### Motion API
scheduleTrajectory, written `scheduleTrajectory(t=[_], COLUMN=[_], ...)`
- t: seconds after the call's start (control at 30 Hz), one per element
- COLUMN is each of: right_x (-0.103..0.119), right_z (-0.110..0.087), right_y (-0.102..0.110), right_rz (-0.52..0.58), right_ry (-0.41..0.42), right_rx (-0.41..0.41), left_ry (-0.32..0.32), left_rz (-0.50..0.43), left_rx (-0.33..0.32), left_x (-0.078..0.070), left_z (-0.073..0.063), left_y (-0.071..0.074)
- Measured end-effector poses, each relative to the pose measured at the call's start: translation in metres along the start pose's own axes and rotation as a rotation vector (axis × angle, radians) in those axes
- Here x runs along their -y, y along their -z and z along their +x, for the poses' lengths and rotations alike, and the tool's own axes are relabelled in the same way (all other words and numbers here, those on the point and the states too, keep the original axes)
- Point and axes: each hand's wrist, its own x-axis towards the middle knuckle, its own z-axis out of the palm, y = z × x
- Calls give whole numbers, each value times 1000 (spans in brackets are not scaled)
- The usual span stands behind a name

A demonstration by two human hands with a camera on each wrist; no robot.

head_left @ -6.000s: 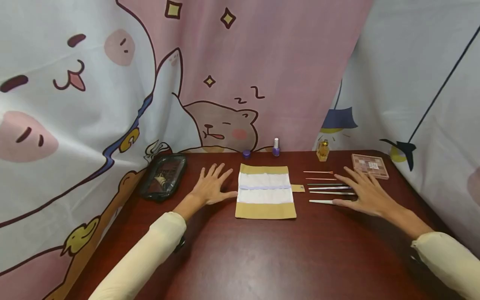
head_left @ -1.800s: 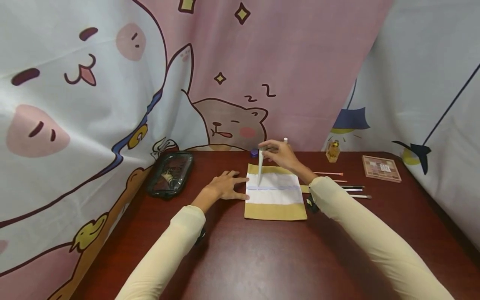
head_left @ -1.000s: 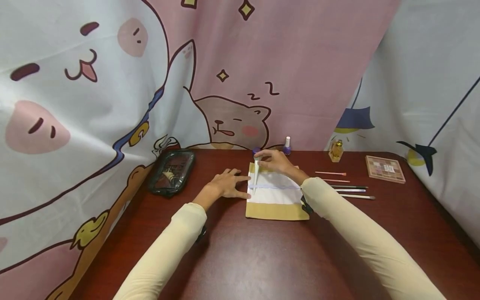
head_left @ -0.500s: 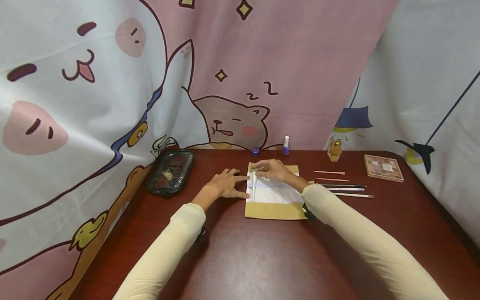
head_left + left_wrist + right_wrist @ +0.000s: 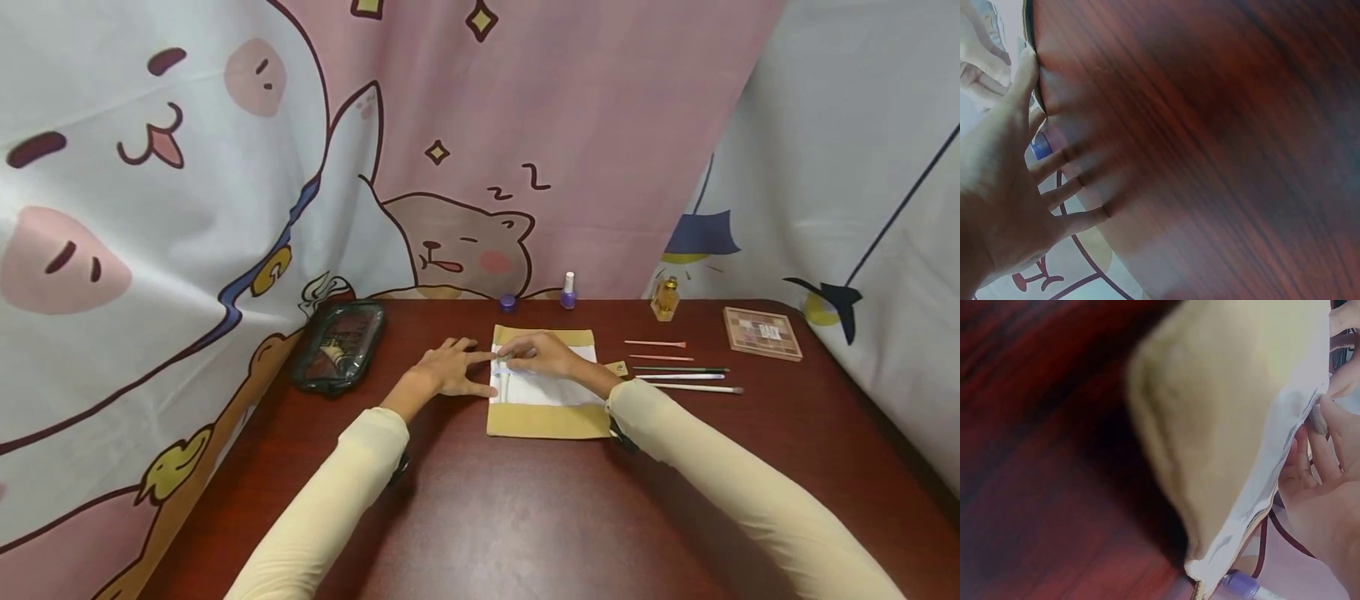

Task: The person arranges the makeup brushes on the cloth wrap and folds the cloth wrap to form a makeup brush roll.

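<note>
A fabric brush roll (image 5: 551, 421), mustard-yellow at both ends and white in the middle, lies unfolded on the table. My left hand (image 5: 446, 369) rests at its left edge, fingers spread, thumb and forefinger touching the border. In my right hand (image 5: 543, 354) I pinch a makeup brush (image 5: 504, 387) with a white handle, near its bristle end. The handle points toward me along the roll's left side, passing under the lavender band. In the right wrist view the greyish bristles (image 5: 1318, 421) show between my fingers.
Right of the roll lie several more brushes, including a pink one (image 5: 654, 343) and a white one (image 5: 697, 388). Behind stand a purple jar (image 5: 507, 304), nail polish (image 5: 568, 293) and a perfume bottle (image 5: 665, 300). A palette (image 5: 762, 333) lies right, a black clear-topped case (image 5: 339, 346) left.
My right hand took the thick white brush from the row, brought it upright over the roll, then lowered it flat and slid it toward me under the band. My left hand moved onto the roll's edge.
</note>
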Motion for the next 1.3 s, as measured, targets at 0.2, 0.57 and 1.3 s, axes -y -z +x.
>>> scheduleTrajectory(t=[0.2,0.57,1.3], right_x=[2,14,-10], right_z=[-3,-36,-130], right_y=[2,36,114], right_rz=[-25,-54,-172], right_ry=[1,33,-133], right_rx=[-22,-117,-177], left_ry=[-1,16,8], left_rz=[-7,-8,-20], left_rx=[-1,-5,-16], left_x=[1,3,-5], left_z=[0,-6,-2], left_y=[-2,-5,-1])
